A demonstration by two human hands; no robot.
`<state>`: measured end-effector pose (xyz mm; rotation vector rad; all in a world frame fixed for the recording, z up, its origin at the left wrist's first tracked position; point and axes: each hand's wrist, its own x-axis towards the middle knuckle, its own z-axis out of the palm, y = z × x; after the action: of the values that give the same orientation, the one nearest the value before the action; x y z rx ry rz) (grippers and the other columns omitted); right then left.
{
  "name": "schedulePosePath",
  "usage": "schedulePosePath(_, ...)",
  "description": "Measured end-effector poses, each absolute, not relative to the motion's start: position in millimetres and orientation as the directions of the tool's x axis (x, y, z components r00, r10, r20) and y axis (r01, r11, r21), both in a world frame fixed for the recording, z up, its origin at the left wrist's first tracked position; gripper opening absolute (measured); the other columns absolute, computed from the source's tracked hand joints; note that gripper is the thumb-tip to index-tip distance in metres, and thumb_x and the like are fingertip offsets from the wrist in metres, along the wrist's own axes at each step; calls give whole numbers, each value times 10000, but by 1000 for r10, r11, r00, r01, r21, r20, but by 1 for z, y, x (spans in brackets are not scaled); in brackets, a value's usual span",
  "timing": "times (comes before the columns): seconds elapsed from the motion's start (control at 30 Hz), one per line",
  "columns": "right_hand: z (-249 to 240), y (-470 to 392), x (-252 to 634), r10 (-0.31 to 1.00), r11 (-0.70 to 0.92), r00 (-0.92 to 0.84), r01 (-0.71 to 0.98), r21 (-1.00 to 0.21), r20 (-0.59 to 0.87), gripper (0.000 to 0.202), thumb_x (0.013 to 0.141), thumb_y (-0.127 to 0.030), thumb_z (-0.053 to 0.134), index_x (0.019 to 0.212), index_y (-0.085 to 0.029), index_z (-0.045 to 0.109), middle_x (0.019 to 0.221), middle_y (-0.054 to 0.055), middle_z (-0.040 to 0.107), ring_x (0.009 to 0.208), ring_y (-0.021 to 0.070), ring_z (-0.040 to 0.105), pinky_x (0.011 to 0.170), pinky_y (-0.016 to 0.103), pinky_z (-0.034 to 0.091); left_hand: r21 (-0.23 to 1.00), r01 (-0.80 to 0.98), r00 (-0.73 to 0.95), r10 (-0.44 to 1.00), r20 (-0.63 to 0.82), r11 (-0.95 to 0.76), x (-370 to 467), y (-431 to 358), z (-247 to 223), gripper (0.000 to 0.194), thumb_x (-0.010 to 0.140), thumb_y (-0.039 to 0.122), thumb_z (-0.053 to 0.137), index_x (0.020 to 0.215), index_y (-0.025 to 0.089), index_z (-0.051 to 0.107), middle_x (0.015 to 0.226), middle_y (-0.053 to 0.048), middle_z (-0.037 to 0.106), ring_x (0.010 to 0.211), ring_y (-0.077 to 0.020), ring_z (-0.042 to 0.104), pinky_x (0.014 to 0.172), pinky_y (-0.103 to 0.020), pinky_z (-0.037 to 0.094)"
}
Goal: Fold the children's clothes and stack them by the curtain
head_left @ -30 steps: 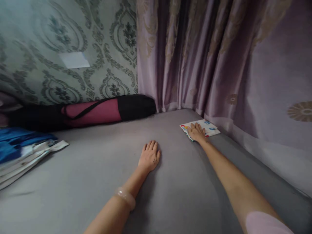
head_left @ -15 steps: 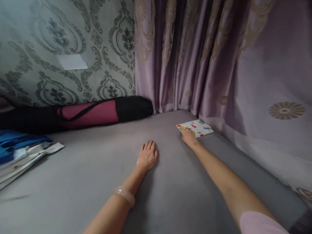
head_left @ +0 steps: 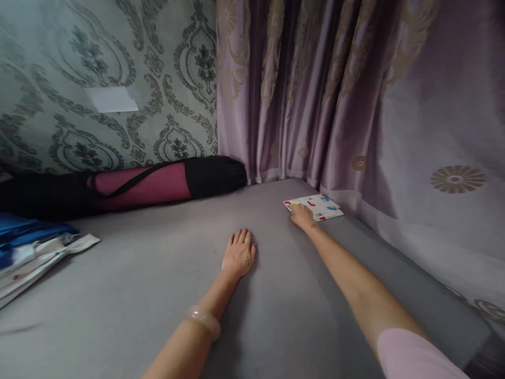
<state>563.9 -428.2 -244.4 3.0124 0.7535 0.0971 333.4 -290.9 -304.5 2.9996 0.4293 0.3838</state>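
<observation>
My left hand (head_left: 239, 252) lies flat on the grey bed sheet (head_left: 158, 284), fingers spread, with nothing in it. Farther off and to the right, my right hand (head_left: 302, 216) is closed at the near left corner of a folded white cloth or booklet (head_left: 324, 204) printed with red, blue and yellow figures. Its fingertips are hidden from view, and the item rests flat on the sheet near the curtain.
A black and dark pink long bag (head_left: 158, 184) lies along the patterned wall. Blue clothing (head_left: 33, 231) and a cream cloth (head_left: 47, 258) are piled at the left edge. Purple curtains (head_left: 292, 105) hang down to the sheet at the back and right.
The view has shifted slightly. My right hand remains closed at the printed item's corner, and my left hand stays flat on the sheet.
</observation>
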Motion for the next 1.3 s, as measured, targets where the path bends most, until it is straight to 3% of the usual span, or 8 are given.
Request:
schedulePosePath(0.17, -262, -430, 559, 454, -889, 873, 457, 28, 180, 494, 998, -342, 235, 1372, -120, 470, 1448, 169, 414, 1346, 297, 335, 1084, 432, 233, 122, 268, 929, 289, 230, -956, 333, -292, -303, 510, 977, 340, 235, 1399, 118, 417, 1478, -116, 415, 1381, -261, 335, 1132, -446, 262)
schedulePosePath(0.27, -273, -434, 562, 445, -894, 888, 449, -3, 113, 526, 995, -374, 229, 1455, -154, 356, 1523, 144, 311, 1393, 307, 246, 1097, 488, 196, 132, 267, 927, 291, 236, -955, 334, -292, -304, 508, 978, 339, 236, 1396, 115, 417, 1476, -118, 416, 1379, -262, 334, 1133, -448, 255)
schedulePosePath(0.4, -279, -437, 566, 438, -897, 897, 441, -29, 64, 531, 990, -385, 225, 1456, -165, 355, 1520, 157, 309, 1388, 313, 264, 1083, 507, 224, 162, 265, 925, 299, 236, -950, 336, -293, -302, 506, 975, 348, 253, 1396, 113, 406, 1473, -124, 412, 1374, -266, 330, 1132, -450, 246)
schedulePosePath(0.53, -281, -427, 557, 448, -883, 872, 466, -59, 197, 528, 988, -366, 209, 1418, -132, 406, 1491, 189, 344, 1377, 316, 291, 1068, 523, 249, 190, 286, 908, 329, 259, -939, 334, -297, -292, 456, 956, 350, 326, 1317, 115, 475, 1409, -149, 449, 1317, -276, 372, 1096, -415, 290)
schedulePosePath(0.63, -285, -408, 534, 545, -815, 793, 577, -54, 272, 539, 981, -341, 194, 1383, -80, 440, 1484, 197, 351, 1387, 310, 270, 1074, 525, 250, 205, 316, 893, 363, 266, -926, 331, -299, -283, 361, 940, 348, 364, 1130, 128, 579, 1206, -151, 539, 1137, -271, 475, 969, -387, 389)
schedulePosePath(0.8, -296, -374, 469, 740, -645, 644, 761, -65, 194, 540, 951, -308, 219, 1369, -70, 464, 1457, 198, 400, 1347, 311, 357, 1064, 493, 312, 221, 379, 873, 426, 237, -899, 328, -293, -279, 284, 900, 276, 407, 1022, 108, 600, 1051, -160, 534, 1014, -276, 480, 872, -403, 420)
schedulePosePath(1.03, -320, -363, 411, 844, -471, 492, 870, -146, 211, 533, 876, -223, 258, 1323, -83, 512, 1374, 183, 512, 1286, 277, 460, 1058, 452, 361, 634, 399, 784, 605, 139, -662, 336, -268, -291, 374, 833, 131, 427, 1138, 129, 643, 1121, -136, 598, 1086, -233, 512, 980, -341, 424)
schedulePosePath(1.3, -331, -367, 394, 827, -459, 456, 885, -73, 329, 577, 906, -324, 199, 1286, -62, 545, 1346, 212, 531, 1274, 325, 470, 1037, 485, 383, 908, 195, 902, 432, -17, -372, 312, -227, -285, 455, 773, 78, 436, 1168, 144, 653, 906, -45, 707, 861, -163, 623, 877, -318, 507)
